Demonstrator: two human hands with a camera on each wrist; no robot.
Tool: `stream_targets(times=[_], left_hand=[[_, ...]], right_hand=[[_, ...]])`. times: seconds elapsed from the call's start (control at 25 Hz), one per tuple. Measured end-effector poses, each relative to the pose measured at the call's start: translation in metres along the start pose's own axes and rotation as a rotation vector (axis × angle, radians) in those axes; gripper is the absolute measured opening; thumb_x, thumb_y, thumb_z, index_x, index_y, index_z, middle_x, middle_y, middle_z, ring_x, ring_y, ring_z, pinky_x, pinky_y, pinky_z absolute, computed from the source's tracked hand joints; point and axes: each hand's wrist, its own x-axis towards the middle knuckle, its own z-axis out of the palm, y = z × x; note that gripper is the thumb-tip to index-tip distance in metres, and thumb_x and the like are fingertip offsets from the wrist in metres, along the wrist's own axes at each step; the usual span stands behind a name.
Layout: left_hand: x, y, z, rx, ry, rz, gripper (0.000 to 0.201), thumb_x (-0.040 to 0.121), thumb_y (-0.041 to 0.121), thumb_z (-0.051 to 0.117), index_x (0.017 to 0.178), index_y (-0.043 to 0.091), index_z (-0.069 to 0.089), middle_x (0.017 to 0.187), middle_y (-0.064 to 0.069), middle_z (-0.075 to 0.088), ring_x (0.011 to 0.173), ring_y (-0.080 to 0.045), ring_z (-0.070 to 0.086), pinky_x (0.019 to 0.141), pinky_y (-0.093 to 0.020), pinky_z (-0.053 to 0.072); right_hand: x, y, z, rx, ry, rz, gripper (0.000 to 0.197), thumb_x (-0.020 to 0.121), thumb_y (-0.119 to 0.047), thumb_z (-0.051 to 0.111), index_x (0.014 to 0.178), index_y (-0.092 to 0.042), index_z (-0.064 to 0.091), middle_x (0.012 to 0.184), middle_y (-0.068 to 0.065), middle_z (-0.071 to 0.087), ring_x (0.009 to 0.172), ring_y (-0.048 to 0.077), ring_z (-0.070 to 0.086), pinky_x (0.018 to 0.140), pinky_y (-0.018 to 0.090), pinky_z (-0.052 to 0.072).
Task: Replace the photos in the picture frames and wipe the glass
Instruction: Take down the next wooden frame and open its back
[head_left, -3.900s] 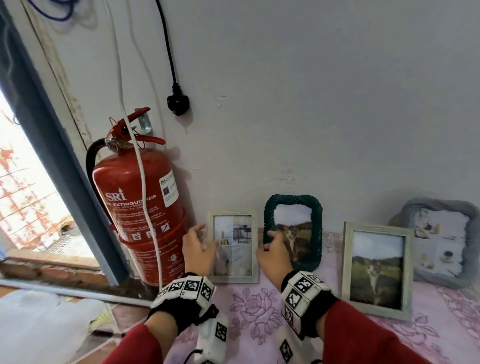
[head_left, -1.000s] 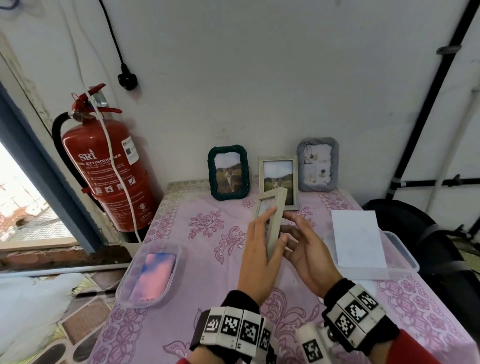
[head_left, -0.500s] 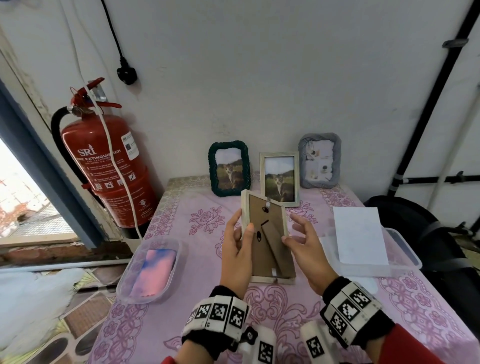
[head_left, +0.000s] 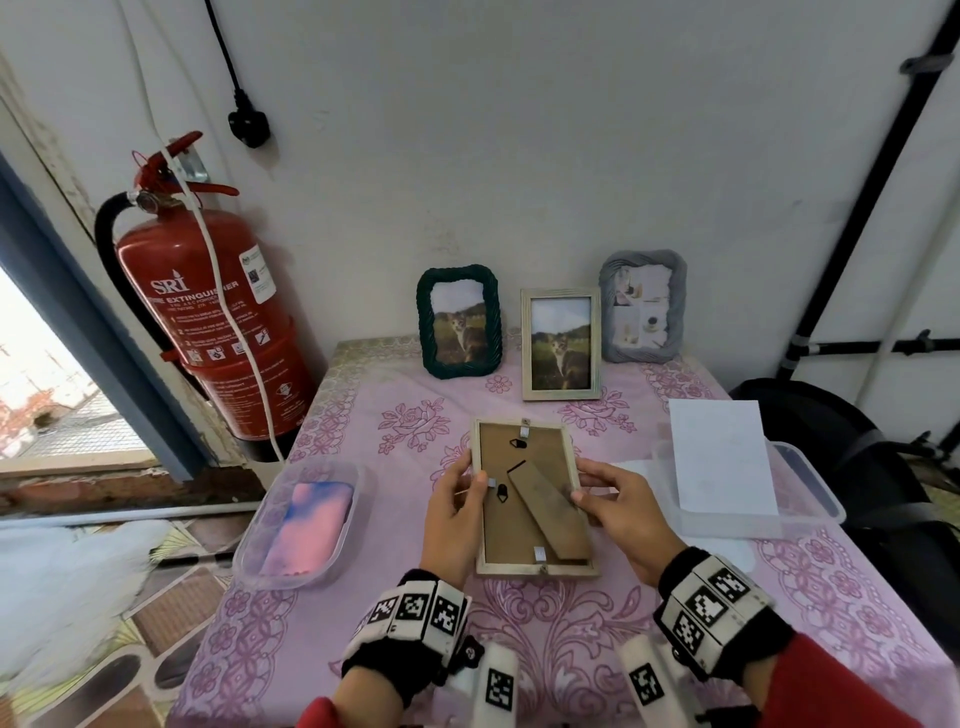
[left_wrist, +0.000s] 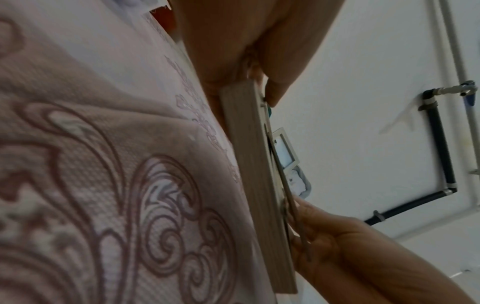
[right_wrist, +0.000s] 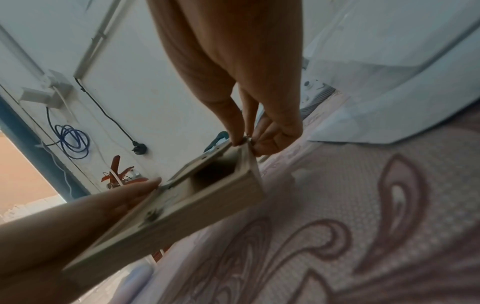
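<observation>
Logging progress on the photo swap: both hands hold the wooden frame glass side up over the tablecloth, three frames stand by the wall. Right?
Not quite: the wooden frame is back side up, its brown backing board, clips and stand showing in the head view. Left hand and right hand do hold it, and three frames stand by the wall.

The pale wooden frame (head_left: 530, 499) has left its spot against the wall between the fire extinguisher (head_left: 208, 312) and the green frame (head_left: 458, 321), where both hands first touched it. It now sits in front of the green frame, nearer the person, back side up, brown backing board and easel stand showing; a second ago it was edge-on, then tilted upright. The left hand (head_left: 454, 514) has slid to the frame's left edge, thumb at the metal tab there. The right hand (head_left: 621, 506) has shifted to the right edge, thumb and fingers pinching it. The camera has pulled back from the green frame, bringing two plastic tubs into sight.
</observation>
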Motion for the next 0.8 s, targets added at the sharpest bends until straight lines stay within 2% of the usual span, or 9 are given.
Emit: stream_targets(times=[0.08,0.2,0.28,0.4,0.48,0.64,0.72,0.76,0.8], left_hand=[[0.004,-0.005,-0.007,0.186,-0.019,0.024,0.034,0.093,0.010,0.051,0.127,0.009,0.055,0.111,-0.017,0.062,0.102,-0.024,0.059,0.089,-0.036,0.052],[0.009,-0.016,-0.016,0.381,-0.038,-0.009,0.033,0.091,0.011,0.055,0.123,0.008,0.059,0.114,-0.023,0.056,0.104,-0.027,0.058,0.099,-0.039,0.045],[0.012,-0.021,-0.020,0.434,-0.054,-0.022,0.030,0.091,0.011,0.054,0.120,0.008,0.062,0.113,-0.022,0.055,0.102,-0.028,0.058,0.098,-0.035,0.045],[0.013,-0.024,-0.023,0.404,-0.125,0.018,0.021,0.092,0.009,0.052,0.105,0.010,0.069,0.097,-0.026,0.066,0.096,-0.035,0.061,0.091,-0.043,0.050],[0.012,-0.026,-0.024,0.423,-0.116,0.041,0.020,0.091,0.008,0.054,0.097,0.016,0.072,0.085,-0.020,0.068,0.089,-0.025,0.064,0.084,-0.039,0.052],[0.012,-0.030,-0.028,0.453,-0.120,0.003,0.025,0.087,0.010,0.060,0.112,0.013,0.067,0.091,-0.013,0.064,0.095,-0.021,0.062,0.088,-0.033,0.051],[0.015,-0.026,-0.032,0.423,-0.172,-0.028,0.030,0.085,0.006,0.063,0.115,0.009,0.064,0.082,0.003,0.066,0.079,-0.002,0.066,0.076,-0.016,0.053],[0.017,-0.023,-0.033,0.395,-0.210,-0.065,0.031,0.084,0.005,0.064,0.115,0.007,0.064,0.082,0.003,0.067,0.073,0.000,0.065,0.073,-0.013,0.053],[0.020,-0.021,-0.035,0.364,-0.239,-0.112,0.033,0.083,0.005,0.065,0.115,0.005,0.063,0.085,-0.001,0.067,0.075,-0.005,0.065,0.078,-0.018,0.054]], right_hand=[[0.000,0.005,-0.001,-0.027,-0.027,0.015,0.039,0.086,0.012,0.053,0.120,-0.007,0.059,0.110,0.011,0.066,0.098,0.017,0.061,0.070,0.018,0.054],[0.003,0.010,-0.002,-0.096,-0.034,0.047,0.039,0.084,0.011,0.056,0.121,-0.001,0.057,0.114,0.019,0.064,0.109,0.029,0.059,0.093,0.042,0.051],[0.005,0.012,-0.002,-0.125,-0.041,0.058,0.040,0.082,0.012,0.058,0.120,0.000,0.058,0.111,0.020,0.065,0.110,0.032,0.059,0.098,0.047,0.048],[0.006,0.014,0.000,-0.173,-0.048,0.066,0.038,0.082,0.011,0.059,0.119,0.000,0.059,0.106,0.018,0.066,0.106,0.030,0.061,0.096,0.043,0.050],[0.007,0.015,0.000,-0.205,-0.058,0.079,0.039,0.082,0.010,0.059,0.120,-0.002,0.059,0.106,0.018,0.066,0.106,0.030,0.061,0.096,0.043,0.050],[0.009,0.014,-0.002,-0.277,-0.079,0.098,0.042,0.082,0.005,0.063,0.123,-0.003,0.057,0.101,0.014,0.065,0.092,0.021,0.061,0.088,0.033,0.053],[0.011,0.010,-0.004,-0.308,-0.095,0.108,0.044,0.081,0.003,0.065,0.123,-0.004,0.056,0.088,0.005,0.061,0.079,0.012,0.058,0.073,0.020,0.051],[0.012,0.008,-0.004,-0.330,-0.106,0.110,0.046,0.079,0.003,0.066,0.123,-0.005,0.055,0.083,0.002,0.058,0.075,0.010,0.056,0.071,0.019,0.050],[0.014,0.006,-0.005,-0.359,-0.117,0.109,0.050,0.078,0.002,0.068,0.125,-0.005,0.054,0.081,0.001,0.056,0.076,0.011,0.055,0.075,0.023,0.051]])
